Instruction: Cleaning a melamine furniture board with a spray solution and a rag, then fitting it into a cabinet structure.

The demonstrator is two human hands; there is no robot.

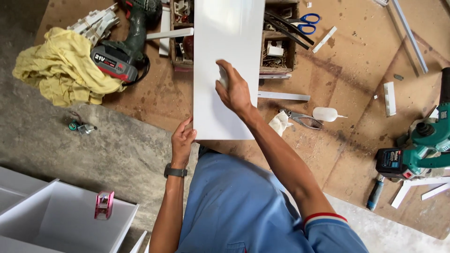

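A brown board [356,93], dusty and stained, is laid over a grey concrete floor [93,150] and serves as the work surface. On it a long white panel [229,37] is stretched away from the person, its near end just in front of the blue shirt. The panel's face is seen clean and glossy wherever it shows, so the wiping is judged to be well along; only the patch under the right hand is hidden.

The right hand [236,91] is pressed down on the panel's middle, fingers curled over a small pale pad [222,76], possibly a cloth or sponge. The left hand [183,140] is set against the panel's near left corner, fingers loosely bent along the edge, steadying it.

A white cabinet carcass [61,220] is seen at lower left with a pink tape dispenser [103,204] on it. A yellow rag [56,70] and a dark green drill [126,42] lie at upper left, a teal power tool [422,145] at right. Smaller things are scattered about: blue-handled scissors [305,23], pliers [304,121], a squeeze bottle [326,114].
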